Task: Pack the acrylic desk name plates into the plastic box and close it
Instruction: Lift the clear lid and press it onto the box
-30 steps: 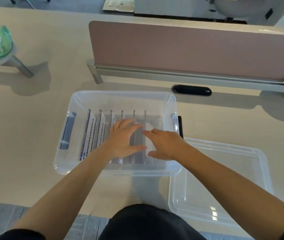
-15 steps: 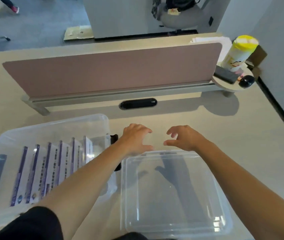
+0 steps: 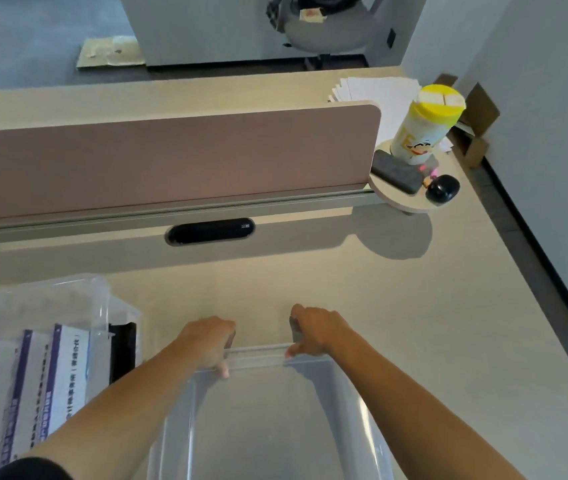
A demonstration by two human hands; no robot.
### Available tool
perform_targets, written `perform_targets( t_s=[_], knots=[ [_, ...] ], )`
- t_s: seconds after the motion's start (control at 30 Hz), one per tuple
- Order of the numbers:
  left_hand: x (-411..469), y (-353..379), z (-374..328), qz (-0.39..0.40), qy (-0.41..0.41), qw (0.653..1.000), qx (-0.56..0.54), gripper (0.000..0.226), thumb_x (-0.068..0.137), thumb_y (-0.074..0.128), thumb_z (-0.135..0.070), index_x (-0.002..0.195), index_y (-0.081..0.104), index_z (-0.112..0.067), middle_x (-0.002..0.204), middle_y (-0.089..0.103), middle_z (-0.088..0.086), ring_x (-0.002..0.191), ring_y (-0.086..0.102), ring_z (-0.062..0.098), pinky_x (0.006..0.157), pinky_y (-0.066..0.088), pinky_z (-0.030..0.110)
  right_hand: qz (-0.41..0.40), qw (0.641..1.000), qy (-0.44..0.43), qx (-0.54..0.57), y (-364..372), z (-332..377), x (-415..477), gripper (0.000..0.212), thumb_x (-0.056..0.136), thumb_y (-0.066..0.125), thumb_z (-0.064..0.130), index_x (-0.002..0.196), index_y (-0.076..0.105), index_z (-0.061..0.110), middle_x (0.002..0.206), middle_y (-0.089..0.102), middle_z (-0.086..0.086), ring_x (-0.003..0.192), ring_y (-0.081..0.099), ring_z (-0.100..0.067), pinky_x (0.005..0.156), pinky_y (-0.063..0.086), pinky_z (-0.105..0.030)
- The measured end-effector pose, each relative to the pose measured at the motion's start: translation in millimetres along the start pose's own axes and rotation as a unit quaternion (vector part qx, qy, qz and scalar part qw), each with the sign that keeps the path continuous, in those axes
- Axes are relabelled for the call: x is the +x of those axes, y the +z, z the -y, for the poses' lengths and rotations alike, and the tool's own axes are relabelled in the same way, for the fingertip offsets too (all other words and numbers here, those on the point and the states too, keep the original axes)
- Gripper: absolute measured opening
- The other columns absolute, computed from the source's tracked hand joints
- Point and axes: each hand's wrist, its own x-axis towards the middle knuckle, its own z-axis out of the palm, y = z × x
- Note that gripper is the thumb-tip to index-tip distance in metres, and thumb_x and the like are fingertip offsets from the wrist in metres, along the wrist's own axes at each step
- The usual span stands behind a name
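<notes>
The clear plastic box [image 3: 102, 306] stands at the lower left with several acrylic name plates [image 3: 64, 362] upright in a row inside it, each white with a purple stripe. A black latch [image 3: 121, 348] shows on its right end. The clear lid [image 3: 262, 410] lies to the right of the box, in front of me. My left hand [image 3: 208, 341] and my right hand [image 3: 315, 330] both grip the lid's far edge, fingers curled over the rim and thumbs underneath. The lid's far edge looks lifted off the table.
A pink desk divider [image 3: 171, 161] on a grey rail runs across the back, with a black cable slot [image 3: 210, 231] below it. At the right, a round shelf [image 3: 410, 199] carries a yellow-capped canister [image 3: 424, 126], a dark case and a small black object. The table's edge slants down the right side.
Both hands left the name plates in the box, moved right to the lid and closed on its far edge. My view swung right, so the box now sits at the lower left.
</notes>
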Motion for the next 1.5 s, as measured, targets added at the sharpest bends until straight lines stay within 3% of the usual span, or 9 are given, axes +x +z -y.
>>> perform_targets(
  t_s=[0.2,0.33,0.47,0.67,0.83,1.03,1.2,1.33,1.5],
  knots=[
    [-1.9,-1.1,5.2,-0.022,0.016,0.999,-0.042,0.041,0.07,0.079,-0.042,0.082,0.044,-0.025,0.093,0.049,-0.005,0.085,0.052,0.02,0.068,0.039,0.029,0.009,1.0,-0.012,-0.007,-1.7,13.9,7.5,0.063,0.076,0.075,0.059,0.116,0.053,0.017,0.111,0.064,-0.005,0.099,0.061,-0.028,0.087,0.051,-0.042],
    [-6.4,-12.0,5.9,-0.035,0.021,0.999,-0.027,0.042,0.071,0.076,-0.049,0.092,0.047,-0.027,0.1,0.048,-0.004,0.099,0.05,0.022,0.077,0.041,0.032,0.029,0.999,0.002,-0.013,-7.5,16.2,3.1,0.057,0.082,0.073,0.054,0.126,0.065,0.018,0.125,0.064,-0.002,0.11,0.062,-0.028,0.09,0.052,-0.039],
    [-23.5,-37.6,1.4,-0.053,0.01,0.997,-0.058,0.041,0.077,0.071,-0.047,0.1,0.045,-0.026,0.102,0.054,-0.003,0.089,0.054,0.023,0.072,0.041,0.031,0.011,1.0,0.016,0.002,-28.8,12.4,-14.5,0.053,0.087,0.069,0.05,0.121,0.065,0.009,0.125,0.065,-0.009,0.108,0.061,-0.029,0.092,0.052,-0.041],
    [-78.7,-102.4,-14.9,-0.208,0.021,0.976,-0.058,0.038,0.082,0.07,-0.041,0.11,0.049,-0.028,0.109,0.063,-0.005,0.095,0.058,0.022,0.078,0.047,0.035,-0.109,0.994,0.015,0.027,-93.1,19.4,-76.8,0.054,0.088,0.07,0.048,0.127,0.057,0.013,0.131,0.06,-0.01,0.115,0.057,-0.029,0.093,0.047,-0.039],
    [-146.0,-139.3,-17.6,-0.35,0.057,0.933,-0.06,0.037,0.085,0.069,-0.044,0.117,0.055,-0.031,0.116,0.063,-0.001,0.103,0.06,0.027,0.076,0.045,0.035,-0.233,0.972,0.01,-0.015,-137.0,42.0,-155.1,0.037,0.091,0.063,0.049,0.114,0.062,0.02,0.111,0.06,-0.003,0.109,0.057,-0.029,0.083,0.048,-0.037],
    [-204.4,-97.9,-13.2,-0.274,0.145,0.95,-0.043,0.042,0.085,0.068,-0.045,0.12,0.064,-0.023,0.118,0.062,-0.003,0.103,0.057,0.021,0.08,0.044,0.032,-0.288,0.956,0.036,-0.05,-75.5,76.0,-224.0,0.034,0.093,0.063,0.046,0.12,0.057,0.027,0.125,0.059,0.002,0.113,0.056,-0.023,0.084,0.046,-0.037],
    [-229.1,-16.0,0.3,-0.209,0.17,0.951,-0.155,0.038,0.078,0.078,-0.04,0.112,0.07,-0.026,0.108,0.065,-0.009,0.094,0.059,0.014,0.081,0.048,0.03,-0.249,0.967,0.047,-0.011,9.2,102.0,-256.4,0.039,0.083,0.074,0.047,0.11,0.06,0.023,0.109,0.058,0.004,0.102,0.056,-0.021,0.086,0.049,-0.037],
    [-241.6,41.0,3.3,-0.201,0.183,0.948,-0.166,0.033,0.074,0.082,-0.036,0.105,0.073,-0.027,0.099,0.063,-0.01,0.09,0.06,0.014,0.08,0.05,0.03,-0.224,0.972,0.072,0.027,78.9,111.7,-271.2,0.041,0.071,0.077,0.059,0.089,0.048,0.037,0.091,0.057,0.014,0.085,0.058,-0.019,0.078,0.053,-0.038],
    [-252.9,74.7,-10.1,-0.175,0.189,0.952,-0.167,0.036,0.071,0.085,-0.031,0.104,0.073,-0.026,0.101,0.065,-0.008,0.09,0.062,0.013,0.075,0.048,0.026,-0.223,0.971,0.086,-0.008,125.7,117.1,-298.2,0.043,0.072,0.073,0.066,0.096,0.048,0.041,0.094,0.057,0.017,0.086,0.059,-0.014,0.08,0.054,-0.033]
  ],
)
